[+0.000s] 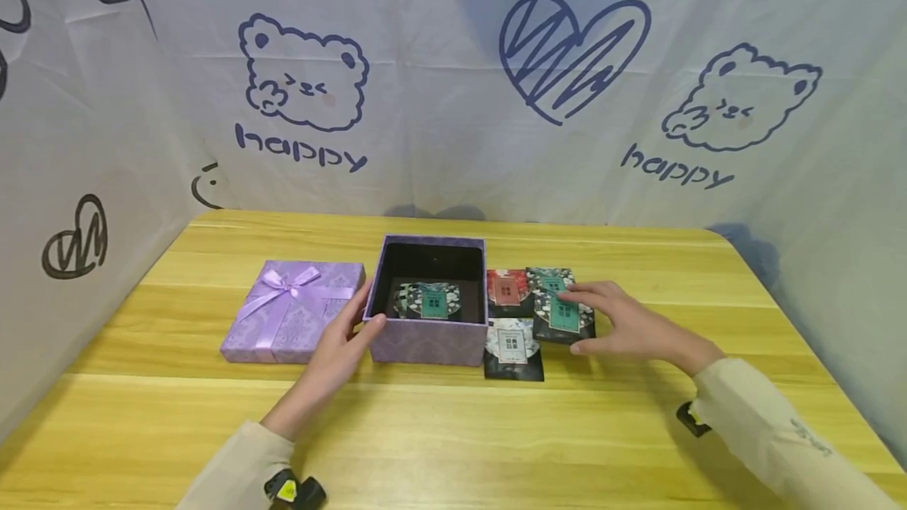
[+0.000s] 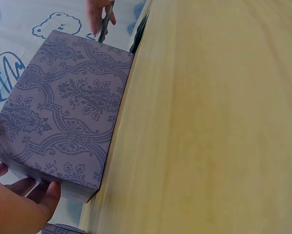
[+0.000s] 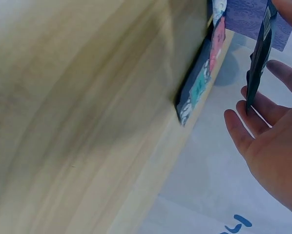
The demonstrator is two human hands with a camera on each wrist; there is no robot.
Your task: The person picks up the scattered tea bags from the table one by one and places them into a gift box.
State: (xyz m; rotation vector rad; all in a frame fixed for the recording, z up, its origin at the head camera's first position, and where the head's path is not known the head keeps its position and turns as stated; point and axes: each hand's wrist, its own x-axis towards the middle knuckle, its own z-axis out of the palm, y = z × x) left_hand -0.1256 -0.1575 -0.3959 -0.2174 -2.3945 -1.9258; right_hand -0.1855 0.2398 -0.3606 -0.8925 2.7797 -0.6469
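Observation:
In the head view my left hand point(image 1: 347, 345) holds a purple patterned box point(image 1: 428, 343) at its left front corner, thumb on the front. That box stands without its lid, and green-labelled sachets point(image 1: 434, 302) lie on its dark bottom. To the right, my right hand point(image 1: 623, 325) pinches a dark sachet with a green label point(image 1: 564, 321) between thumb and fingers. The right wrist view shows this held sachet point(image 3: 260, 58) edge-on, raised off the table. Beneath and behind it lies another green-labelled sachet point(image 1: 549, 275), partly covered.
Left of the box lies its purple lid point(image 1: 248, 329) with a ribbon bow. A red-labelled sachet point(image 1: 507, 290) and a white-labelled sachet point(image 1: 513, 352) lie along the box's right side. Behind the wooden table point(image 1: 453, 439) hangs a white cloth point(image 1: 425, 101) with drawings.

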